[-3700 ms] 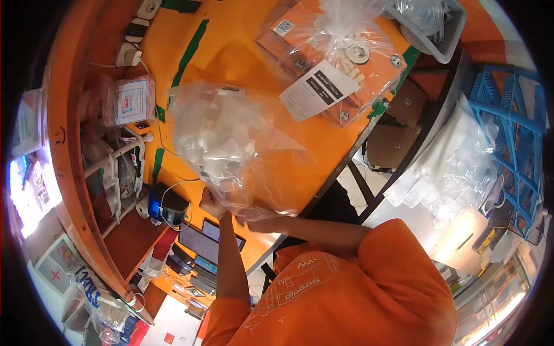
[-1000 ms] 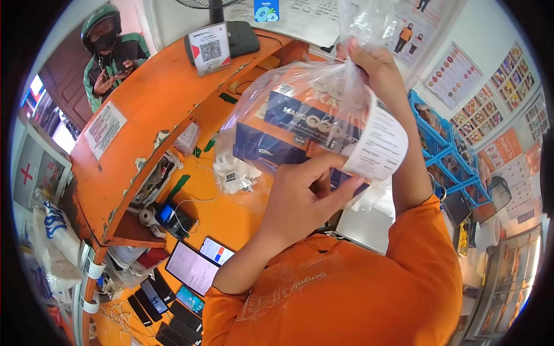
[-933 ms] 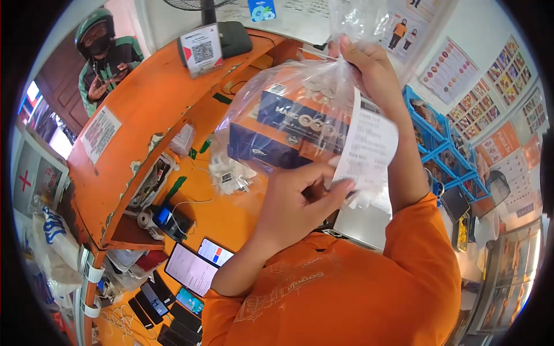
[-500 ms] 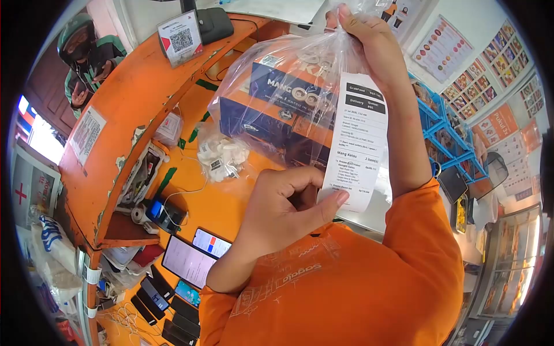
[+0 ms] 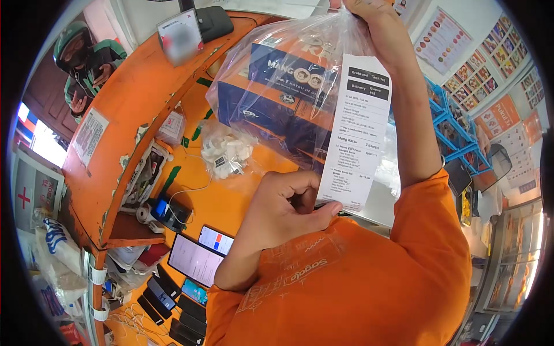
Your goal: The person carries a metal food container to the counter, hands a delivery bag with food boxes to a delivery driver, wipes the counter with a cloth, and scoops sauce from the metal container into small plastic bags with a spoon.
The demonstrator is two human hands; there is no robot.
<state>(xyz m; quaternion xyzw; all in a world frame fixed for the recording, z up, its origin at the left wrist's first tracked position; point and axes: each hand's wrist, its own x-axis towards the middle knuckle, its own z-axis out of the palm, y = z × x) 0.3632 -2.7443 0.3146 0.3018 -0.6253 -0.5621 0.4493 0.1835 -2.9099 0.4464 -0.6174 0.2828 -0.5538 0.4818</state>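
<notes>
My right hand (image 5: 375,14), at the top edge and partly cut off, is closed round the gathered neck of a clear plastic bag (image 5: 346,36). Inside the bag are orange and dark blue food boxes (image 5: 283,95). A long printed receipt (image 5: 358,132) hangs down the bag's right side, its text facing the camera. My left hand (image 5: 288,210) pinches the receipt's bottom edge between thumb and curled fingers, in front of the boxes' lower part.
Below the bag, a small clear bag of white packets (image 5: 228,153) lies on the orange desk (image 5: 199,164). A tablet (image 5: 195,260) and several phones (image 5: 158,293) sit lower left. A raised counter (image 5: 133,106) curves behind; a helmeted person (image 5: 83,69) stands beyond. Blue baskets (image 5: 456,135) are at right.
The bag, earlier on the desk, is now held up by my right hand. The receipt, curled a second ago, hangs straighter. My right hand appears higher in view than half a second ago.
</notes>
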